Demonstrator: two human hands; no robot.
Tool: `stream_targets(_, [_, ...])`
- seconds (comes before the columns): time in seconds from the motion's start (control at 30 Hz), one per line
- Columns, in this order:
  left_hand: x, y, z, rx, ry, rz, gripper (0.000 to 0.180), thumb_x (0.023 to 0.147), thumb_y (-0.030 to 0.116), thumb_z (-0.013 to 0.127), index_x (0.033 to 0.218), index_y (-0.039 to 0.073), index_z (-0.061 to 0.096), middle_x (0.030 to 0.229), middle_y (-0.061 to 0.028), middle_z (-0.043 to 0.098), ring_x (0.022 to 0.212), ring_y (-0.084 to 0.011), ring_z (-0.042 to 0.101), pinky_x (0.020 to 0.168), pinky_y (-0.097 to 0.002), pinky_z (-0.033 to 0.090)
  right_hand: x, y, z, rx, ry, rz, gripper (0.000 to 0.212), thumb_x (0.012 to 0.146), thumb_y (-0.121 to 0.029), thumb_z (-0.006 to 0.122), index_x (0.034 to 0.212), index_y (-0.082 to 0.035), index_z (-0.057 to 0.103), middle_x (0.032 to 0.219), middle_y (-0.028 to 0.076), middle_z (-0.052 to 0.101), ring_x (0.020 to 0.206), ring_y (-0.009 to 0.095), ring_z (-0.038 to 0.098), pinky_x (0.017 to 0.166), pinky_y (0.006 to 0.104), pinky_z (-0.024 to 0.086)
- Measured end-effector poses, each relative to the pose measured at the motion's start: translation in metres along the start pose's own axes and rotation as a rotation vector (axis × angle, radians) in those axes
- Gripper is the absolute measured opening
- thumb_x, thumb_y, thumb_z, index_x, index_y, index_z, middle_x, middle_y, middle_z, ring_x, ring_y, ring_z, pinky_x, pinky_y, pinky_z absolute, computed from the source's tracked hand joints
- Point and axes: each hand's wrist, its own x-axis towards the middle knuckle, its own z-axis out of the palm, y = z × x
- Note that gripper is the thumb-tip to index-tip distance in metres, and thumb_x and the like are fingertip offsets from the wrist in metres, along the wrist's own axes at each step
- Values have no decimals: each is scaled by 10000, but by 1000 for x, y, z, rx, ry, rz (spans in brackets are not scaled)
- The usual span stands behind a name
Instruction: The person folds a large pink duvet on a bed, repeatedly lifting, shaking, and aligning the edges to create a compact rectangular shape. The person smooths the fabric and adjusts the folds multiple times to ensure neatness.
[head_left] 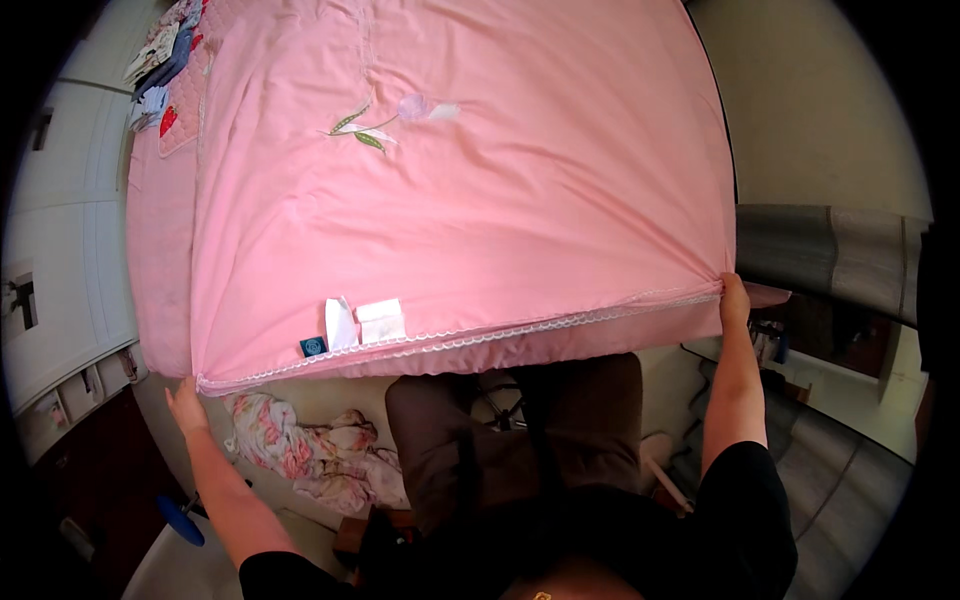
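Observation:
A pink duvet cover (pixel 470 200) with an embroidered flower is spread over the bed, its near edge trimmed with white lace. My left hand (pixel 187 408) grips the near left corner, fingers partly hidden by the cloth. At the near right corner, my right hand (pixel 734 300) is closed on the same edge, and creases fan out from it. Between my hands the lace edge is pulled taut, with a narrow gap between its two layers. White fabric labels (pixel 380 322) and a small dark label (pixel 314 346) stick out near the left part of that edge.
Folded clothes (pixel 165 60) lie on a quilted pink pad (pixel 185 125) at the far left. White cabinets (pixel 70 230) stand along the left. A crumpled floral cloth (pixel 310 450) lies on the floor below the bed. Grey curtains (pixel 830 245) hang at the right.

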Motion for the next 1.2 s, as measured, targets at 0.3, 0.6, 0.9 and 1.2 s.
stream_targets(0.3, [-4, 8, 99, 420, -55, 94, 228, 878, 93, 405, 884, 91, 633, 811, -121, 655, 827, -254, 641, 1120, -478, 226, -7, -16, 70, 57, -7, 107, 205, 822, -37, 461, 982, -56, 587, 975, 134, 588, 903, 336, 560, 766, 373, 448])
stream_targets(0.6, [-6, 21, 97, 489, -154, -114, 254, 878, 113, 408, 881, 108, 662, 828, -100, 676, 867, -248, 644, 1120, -522, 194, -20, -32, 66, -195, 126, 38, 173, 805, -18, 501, 959, -56, 568, 1005, 120, 562, 976, 342, 543, 794, 404, 449])
stream_targets(0.9, [35, 102, 59, 410, 187, 8, 397, 898, 165, 450, 1292, 162, 502, 1485, -43, 339, 1358, -252, 323, 1102, -542, 203, -30, -15, 50, -224, 136, -100, 131, 792, -22, 499, 905, -19, 564, 964, 143, 578, 947, 346, 551, 804, 428, 452])
stream_targets(1.2, [-37, 490, 66, -254, 282, 574, 590, 855, 268, 576, 1409, 196, 386, 1515, -42, 271, 1405, -265, 215, 1105, -583, 146, -55, 4, 47, -245, 30, -84, 276, 766, -34, 503, 989, -97, 654, 991, 130, 650, 1013, 343, 571, 875, 476, 423])
